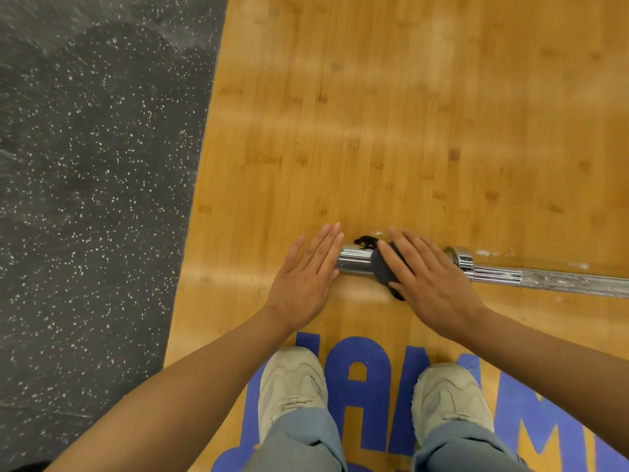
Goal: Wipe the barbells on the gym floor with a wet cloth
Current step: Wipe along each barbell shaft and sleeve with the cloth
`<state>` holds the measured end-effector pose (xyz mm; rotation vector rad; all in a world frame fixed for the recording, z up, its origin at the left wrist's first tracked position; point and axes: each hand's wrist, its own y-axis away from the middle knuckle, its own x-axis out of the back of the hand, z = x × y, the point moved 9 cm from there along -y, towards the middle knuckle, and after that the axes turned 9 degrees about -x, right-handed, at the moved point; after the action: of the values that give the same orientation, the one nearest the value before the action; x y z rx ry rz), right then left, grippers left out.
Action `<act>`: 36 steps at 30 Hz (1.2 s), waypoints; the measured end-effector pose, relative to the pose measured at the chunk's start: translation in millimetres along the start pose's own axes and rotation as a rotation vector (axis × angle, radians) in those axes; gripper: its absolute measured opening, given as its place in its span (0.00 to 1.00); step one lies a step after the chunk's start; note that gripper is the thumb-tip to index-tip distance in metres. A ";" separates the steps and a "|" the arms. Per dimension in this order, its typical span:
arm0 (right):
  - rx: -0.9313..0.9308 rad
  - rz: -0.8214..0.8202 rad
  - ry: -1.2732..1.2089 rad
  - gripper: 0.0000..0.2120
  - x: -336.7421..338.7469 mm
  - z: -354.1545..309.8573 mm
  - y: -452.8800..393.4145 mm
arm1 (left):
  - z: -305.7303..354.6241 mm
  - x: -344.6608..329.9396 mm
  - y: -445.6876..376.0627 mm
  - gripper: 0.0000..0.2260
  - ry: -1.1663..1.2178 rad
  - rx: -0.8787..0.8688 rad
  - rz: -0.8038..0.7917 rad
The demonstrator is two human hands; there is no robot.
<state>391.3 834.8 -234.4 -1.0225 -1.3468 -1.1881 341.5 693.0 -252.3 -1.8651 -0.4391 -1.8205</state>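
Two bare hands work the end of a barbell lying on a wooden gym platform, seen from the wearer's head. At far left runs speckled black rubber flooring. Next, the left hand lies flat with fingers straight and together against the tip of the chrome sleeve, gripping nothing, apparently to stop the bar rolling or sliding. Beside it, the right hand presses a dark cloth over the sleeve with fingers extended rather than curled round it; the cloth drapes over the steel, one corner poking out behind. Farther right, the collar and the shaft, flecked with white residue, run out of view unwiped, suggesting much of this bar remains to clean. Below, pale sneakers stand on blue lettering.
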 end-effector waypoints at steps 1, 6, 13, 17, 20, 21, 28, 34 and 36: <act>-0.016 0.010 0.000 0.26 1.6 5.0 5.8 | -0.2 -0.4 0.3 0.22 -0.007 -0.009 0.002; -0.150 -0.029 0.031 0.28 -3.9 -11.4 -10.2 | 3.6 -2.8 -1.3 0.23 -0.027 -0.045 -0.009; 0.009 -0.037 -0.031 0.27 -3.8 -18.6 -16.5 | 5.5 2.5 -6.0 0.23 -0.041 -0.128 0.025; -0.062 -0.011 -0.012 0.27 -0.3 2.7 2.6 | 6.5 0.1 -5.6 0.23 -0.036 -0.140 0.025; -0.174 -0.015 0.019 0.28 -4.3 -8.0 -6.5 | 7.7 -1.3 -6.0 0.23 -0.016 -0.131 0.010; -0.184 -0.010 0.027 0.28 -4.0 -14.6 -13.6 | 8.1 -1.2 -6.4 0.23 -0.014 -0.129 0.008; -0.082 -0.030 -0.009 0.28 -3.5 -23.5 -28.1 | 7.9 0.0 -5.3 0.23 -0.034 -0.128 0.029; -0.151 -0.027 0.019 0.28 -1.8 13.4 4.3 | 6.9 -1.8 -3.7 0.23 -0.006 -0.105 0.030; -0.188 -0.038 0.017 0.28 -5.5 9.1 0.7 | 11.1 -2.8 -6.4 0.24 0.006 -0.072 0.007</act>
<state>391.2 844.0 -239.7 -1.1208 -1.2637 -1.3694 347.1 704.7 -254.1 -1.9053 -0.3695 -1.8599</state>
